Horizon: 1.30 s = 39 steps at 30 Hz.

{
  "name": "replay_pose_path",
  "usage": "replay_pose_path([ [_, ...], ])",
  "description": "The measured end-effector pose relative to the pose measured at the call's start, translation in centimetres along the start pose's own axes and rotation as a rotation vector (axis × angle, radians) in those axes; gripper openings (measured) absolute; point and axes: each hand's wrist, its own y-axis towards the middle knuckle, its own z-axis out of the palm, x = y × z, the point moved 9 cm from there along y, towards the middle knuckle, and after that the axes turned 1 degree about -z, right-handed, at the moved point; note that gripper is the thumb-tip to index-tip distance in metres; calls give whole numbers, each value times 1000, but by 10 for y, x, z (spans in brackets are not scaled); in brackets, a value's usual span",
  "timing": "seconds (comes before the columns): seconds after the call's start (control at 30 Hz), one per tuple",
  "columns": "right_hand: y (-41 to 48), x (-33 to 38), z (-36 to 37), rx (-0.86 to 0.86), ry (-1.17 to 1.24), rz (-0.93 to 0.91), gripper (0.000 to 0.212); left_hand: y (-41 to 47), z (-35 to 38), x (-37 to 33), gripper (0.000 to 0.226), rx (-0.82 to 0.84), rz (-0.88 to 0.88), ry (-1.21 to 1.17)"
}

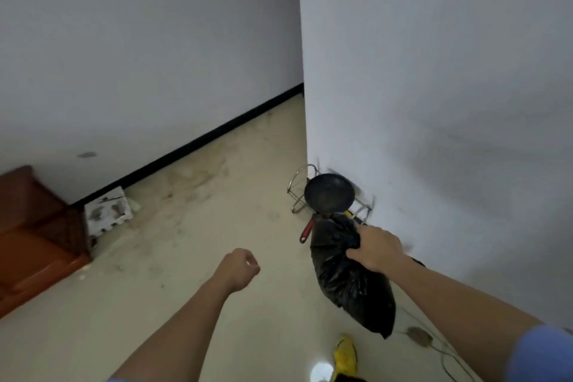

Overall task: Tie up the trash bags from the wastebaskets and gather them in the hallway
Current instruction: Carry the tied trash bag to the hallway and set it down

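Right hand [376, 248] grasping black trash bag [350, 279] neck; left hand [240, 270] clenched, empty. Carry clear of frying pan [329, 194] at 12 o'clock.

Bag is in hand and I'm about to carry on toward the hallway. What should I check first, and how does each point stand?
1. Grip: right hand grips the bunched neck of the black plastic trash bag: ok.
2. Knot: the neck is hidden under the fingers: cannot tell.
3. Spare hand: left hand holds nothing: ok.
4. Ahead of the bag: black frying pan with a red handle on a wire rack, close to the bag: not ok.
5. Underfoot: grey cable with adapter lies along the wall near the yellow shoe: not ok.
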Motion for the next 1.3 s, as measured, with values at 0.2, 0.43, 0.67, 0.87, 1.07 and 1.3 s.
replay_pose_path([
  [0.2, 150, 118, -34, 41, -16, -182, 50, 94, -115, 21, 8, -119, -83, -62],
  [0.43, 299, 245, -74, 55, -136, -295, 57, 188, -231, 62, 9, -214, -162, -186],
  [0.67, 458, 338, -78, 107, -107, -213, 51, 343, -349, 110, 9, -220, -168, -206],
  [0.87, 563, 371, -128, 73, -7, -82, 50, 474, -463, 80, 18, -168, -117, -127],
  [1.07, 685, 361, -171, 20, -69, 23, 48, 630, -508, -2, 5, -102, 12, -110],
  [1.3, 858, 333, -195, 84, -144, 154, 51, 802, -541, -94, 9, -27, 22, -76],
])
